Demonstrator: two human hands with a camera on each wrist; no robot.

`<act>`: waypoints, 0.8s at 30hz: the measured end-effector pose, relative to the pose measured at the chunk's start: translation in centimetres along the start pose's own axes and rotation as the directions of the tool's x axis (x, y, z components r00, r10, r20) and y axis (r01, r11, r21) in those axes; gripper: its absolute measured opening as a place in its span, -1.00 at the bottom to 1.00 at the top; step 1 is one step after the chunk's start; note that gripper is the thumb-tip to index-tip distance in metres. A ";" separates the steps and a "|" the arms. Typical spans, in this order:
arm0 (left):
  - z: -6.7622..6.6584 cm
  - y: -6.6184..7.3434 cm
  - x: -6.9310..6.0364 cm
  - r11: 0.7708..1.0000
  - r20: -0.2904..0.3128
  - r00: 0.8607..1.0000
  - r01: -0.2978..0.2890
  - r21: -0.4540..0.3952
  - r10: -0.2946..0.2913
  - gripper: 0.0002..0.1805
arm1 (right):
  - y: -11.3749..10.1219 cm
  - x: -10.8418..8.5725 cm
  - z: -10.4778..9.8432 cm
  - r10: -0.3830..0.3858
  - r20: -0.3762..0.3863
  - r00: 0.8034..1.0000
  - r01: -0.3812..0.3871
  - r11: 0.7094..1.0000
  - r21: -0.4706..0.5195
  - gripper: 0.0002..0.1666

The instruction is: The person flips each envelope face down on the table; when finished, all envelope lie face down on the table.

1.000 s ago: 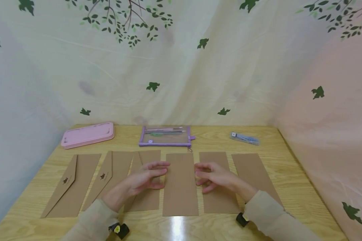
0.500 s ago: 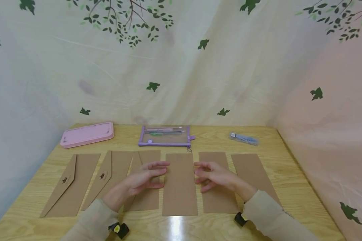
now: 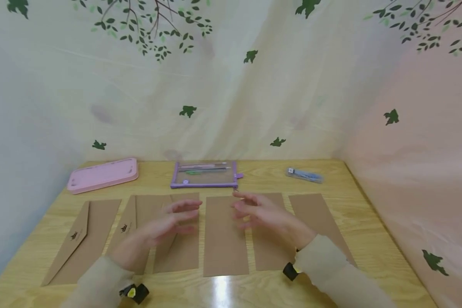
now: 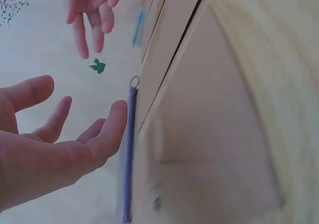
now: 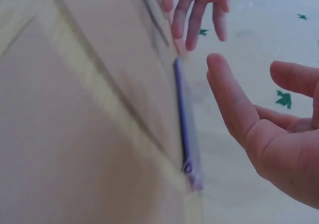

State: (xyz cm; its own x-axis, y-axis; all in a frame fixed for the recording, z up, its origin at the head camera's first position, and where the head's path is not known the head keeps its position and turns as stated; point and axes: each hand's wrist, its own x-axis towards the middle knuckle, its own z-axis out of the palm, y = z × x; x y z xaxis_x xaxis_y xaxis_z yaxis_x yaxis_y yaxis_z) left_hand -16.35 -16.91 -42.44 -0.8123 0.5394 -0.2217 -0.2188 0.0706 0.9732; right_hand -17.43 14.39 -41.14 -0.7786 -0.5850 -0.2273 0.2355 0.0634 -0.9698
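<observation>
Several brown kraft envelopes lie in a row across the wooden table. In the head view my left hand (image 3: 165,226) hovers over an envelope (image 3: 186,254) left of the middle one, covering part of it. My right hand (image 3: 271,216) hangs above the envelope (image 3: 271,254) right of the middle, its fingertips over the edge of the middle envelope (image 3: 226,248). Neither hand holds anything. Both wrist views show fingers spread and loosely bent, apart from the paper. The leftmost envelope (image 3: 102,235) and its neighbour (image 3: 150,207) show pointed flaps with small dark prints.
A pink pencil case (image 3: 104,174) lies at the back left. Behind the envelopes rests a clear pouch with purple edging (image 3: 204,185) holding pens. A small blue packet (image 3: 304,175) is at the back right. The rightmost envelope (image 3: 315,214) lies near the right hand. Leaf-patterned cloth surrounds the table.
Both hands have risen off their places beside the middle envelope, the left one drawing away leftward, the right one reaching over its edge. The head view has shifted slightly. The envelopes keep their places.
</observation>
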 end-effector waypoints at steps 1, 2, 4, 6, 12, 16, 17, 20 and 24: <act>-0.3 0.4 -0.3 1.000 -0.009 1.000 -0.012 0.028 0.012 -0.29 | -0.5 0.3 0.4 -0.018 0.000 1.000 0.018 1.000 0.010 -0.24; -0.7 0.7 -0.5 0.998 -0.017 1.000 -0.019 0.055 0.020 -0.30 | -0.9 0.6 0.8 -0.028 -0.008 1.000 0.028 0.999 0.024 -0.25; -1.3 1.4 -1.2 0.996 -0.043 0.999 -0.027 0.087 0.030 -0.32 | -1.5 1.3 1.7 -0.047 -0.031 0.998 0.048 0.998 0.040 -0.27; -2.1 1.7 -1.7 0.992 -0.078 0.997 -0.015 0.127 0.025 -0.33 | -1.8 2.0 2.7 -0.062 -0.056 0.997 0.065 0.997 0.052 -0.28; -3.9 1.4 -2.6 0.987 -0.149 0.989 0.030 0.155 -0.007 -0.31 | -0.3 4.5 5.1 -0.107 -0.098 0.989 0.116 0.989 0.092 -0.27; -4.5 0.5 -2.9 0.983 -0.210 0.977 0.063 0.174 -0.026 -0.31 | 1.1 5.7 6.4 -0.102 -0.126 0.987 0.116 0.987 0.109 -0.26; -4.6 0.3 -2.9 0.981 -0.227 0.974 0.070 0.183 -0.027 -0.32 | 1.4 6.0 6.7 -0.091 -0.134 0.987 0.107 0.987 0.116 -0.25; -5.0 -0.3 -3.1 0.977 -0.264 0.964 0.083 0.198 -0.029 -0.35 | 2.1 6.8 7.5 -0.064 -0.146 0.987 0.084 0.987 0.136 -0.25; -5.3 -0.7 -3.3 0.977 -0.279 0.960 0.081 0.198 -0.023 -0.35 | 2.4 7.3 8.2 -0.033 -0.154 0.987 0.053 0.990 0.131 -0.26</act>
State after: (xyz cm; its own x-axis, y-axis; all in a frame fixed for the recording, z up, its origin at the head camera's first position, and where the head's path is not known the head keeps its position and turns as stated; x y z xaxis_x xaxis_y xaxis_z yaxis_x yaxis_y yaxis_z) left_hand -16.37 -23.25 -42.68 -0.9256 0.2822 -0.2523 -0.1725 0.2787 0.9448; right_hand -17.85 3.65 -44.38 -0.8663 -0.4550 -0.2062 0.2679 -0.0748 -0.9605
